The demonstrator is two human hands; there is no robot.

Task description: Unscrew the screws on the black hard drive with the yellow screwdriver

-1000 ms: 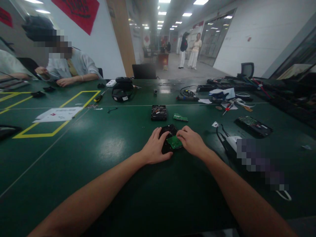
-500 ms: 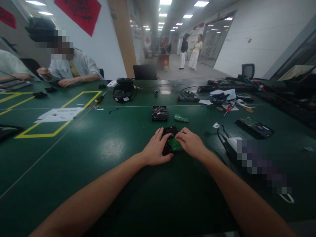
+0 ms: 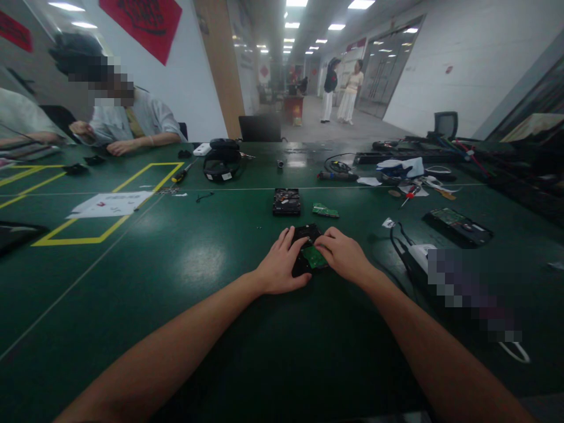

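Note:
A black hard drive (image 3: 308, 230) with a green circuit board (image 3: 314, 257) lies flat on the green table in front of me. My left hand (image 3: 281, 264) holds it along its left side, thumb at the near edge and fingers at the far-left corner; the index finger reaches over the board. My right hand (image 3: 343, 251) is closed in a pinch over the board's far right part, close to the left fingertips. Whatever sits in that pinch is too small and hidden to name. Farther off are a second hard drive (image 3: 286, 201) and a loose green circuit board (image 3: 325, 210).
Another hard drive (image 3: 458, 226) lies at right, near a pixelated item with black cables (image 3: 399, 249). A red-handled screwdriver (image 3: 410, 195) and a dark cylindrical tool (image 3: 337, 175) lie farther back. At left are paper sheets (image 3: 106, 204) and a yellow-black screwdriver (image 3: 181, 173). A co-worker (image 3: 150, 117) sits across.
The whole view has shifted slightly to the right. Both hands stay at the hard drive in nearly the same pose, the right still pinched over the board.

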